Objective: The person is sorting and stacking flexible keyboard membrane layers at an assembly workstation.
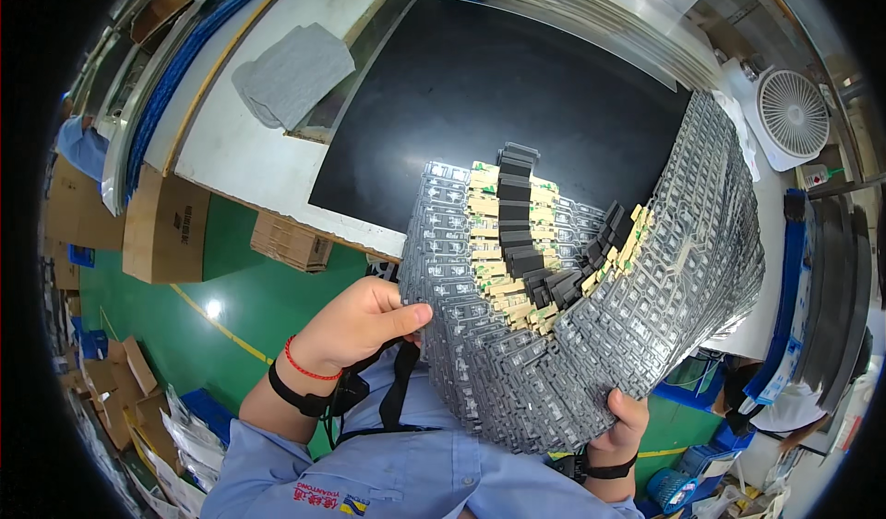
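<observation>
A thick stack of thin grey sheets (489, 385) with rows of small key-shaped cutouts, like keyboard layers, is spread in a curved fan. My left hand (374, 321) grips its left edge, thumb on top. At the lower right edge my right hand (620, 427) pinches the stack, its thumb over the sheets and its other fingers hidden beneath. Along the fan's inner curve run black tabs (519, 214) and cream strips (484, 233) with green bits. The fan's far right part rests at the edge of a black mat (489, 85); its near part overhangs the table edge.
A grey cloth (297, 74) lies on the white table left of the mat. A clear panel (591, 30) borders the mat's far side. A white fan (789, 113) stands far right. Cardboard boxes (166, 228) stand on the green floor at left. Blue-edged racks (784, 298) are at right.
</observation>
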Demonstrator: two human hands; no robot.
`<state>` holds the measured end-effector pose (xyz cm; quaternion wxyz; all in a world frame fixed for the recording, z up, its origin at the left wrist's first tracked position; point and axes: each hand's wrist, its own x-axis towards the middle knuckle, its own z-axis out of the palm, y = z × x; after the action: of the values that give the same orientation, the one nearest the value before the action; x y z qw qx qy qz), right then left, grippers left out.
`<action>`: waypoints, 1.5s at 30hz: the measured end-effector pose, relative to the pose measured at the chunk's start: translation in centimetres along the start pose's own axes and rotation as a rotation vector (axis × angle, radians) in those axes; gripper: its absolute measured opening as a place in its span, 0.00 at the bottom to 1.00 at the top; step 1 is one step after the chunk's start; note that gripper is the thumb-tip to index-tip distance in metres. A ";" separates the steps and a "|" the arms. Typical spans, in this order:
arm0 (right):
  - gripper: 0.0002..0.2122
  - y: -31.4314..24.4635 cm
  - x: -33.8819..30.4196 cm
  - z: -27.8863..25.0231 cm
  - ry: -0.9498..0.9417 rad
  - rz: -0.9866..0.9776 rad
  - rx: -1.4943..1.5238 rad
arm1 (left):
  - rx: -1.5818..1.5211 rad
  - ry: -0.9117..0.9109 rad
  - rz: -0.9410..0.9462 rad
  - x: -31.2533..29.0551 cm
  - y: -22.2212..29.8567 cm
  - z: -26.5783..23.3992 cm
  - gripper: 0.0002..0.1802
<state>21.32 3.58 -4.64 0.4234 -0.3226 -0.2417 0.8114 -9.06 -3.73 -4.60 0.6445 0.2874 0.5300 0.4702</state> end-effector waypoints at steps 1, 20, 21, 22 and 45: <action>0.31 0.0 0.0 0.2 -0.002 -0.002 -0.003 | -0.013 0.003 -0.002 0.0 0.0 0.0 0.16; 0.30 0.0 0.5 1.5 -0.019 0.042 0.025 | -0.037 0.045 -0.085 -0.1 1.2 0.6 0.23; 0.30 0.0 0.6 1.6 -0.011 0.032 0.010 | -0.157 0.114 -0.103 -0.2 1.7 1.1 0.22; 0.30 0.1 0.6 1.8 -0.003 0.023 -0.005 | -0.194 0.107 -0.084 0.0 1.2 1.0 0.22; 0.31 -0.4 0.2 0.0 0.018 -0.024 0.033 | -0.163 0.010 -0.067 0.2 0.1 0.1 0.14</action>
<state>21.42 3.94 -4.40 0.4405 -0.3200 -0.2281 0.8072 -9.01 -3.47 -4.58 0.6784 0.2137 0.5024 0.4916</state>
